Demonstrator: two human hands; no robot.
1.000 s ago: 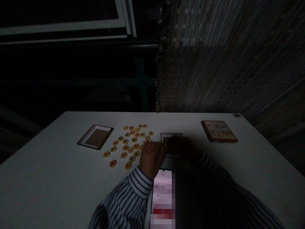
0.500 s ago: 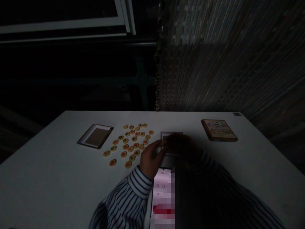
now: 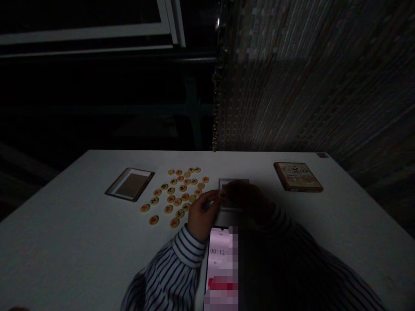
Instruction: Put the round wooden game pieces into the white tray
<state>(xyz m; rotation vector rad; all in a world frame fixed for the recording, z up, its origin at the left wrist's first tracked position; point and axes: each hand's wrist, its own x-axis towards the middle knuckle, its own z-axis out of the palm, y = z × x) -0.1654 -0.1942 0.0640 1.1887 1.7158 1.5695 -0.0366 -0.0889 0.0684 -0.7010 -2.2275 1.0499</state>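
Between thumb and fingertips, my left hand [image 3: 200, 215] pinches a round xiangqi piece [image 3: 222, 195]. My right hand [image 3: 248, 199] lies in dark shadow against the piece's right side; its fingers are bent, but their grip is too dark to make out. Both hands are over a small grey-white tray [image 3: 234, 180], which they partly cover. Several wooden xiangqi pieces [image 3: 170, 199] with red or black characters are scattered to the left of my left hand, a few showing blank faces.
A phone [image 3: 218, 263] with a lit timer screen lies in front of the tray. An open box part [image 3: 131, 185] sits at the left, and a flat printed box [image 3: 298, 176] at the right of the white table [image 3: 81, 242]. A bead curtain [image 3: 275, 86] hangs behind.
My left hand has shifted slightly left and the piece at its fingertips has tilted. The right hand stays nearly in place, and the scattered pieces have not moved.
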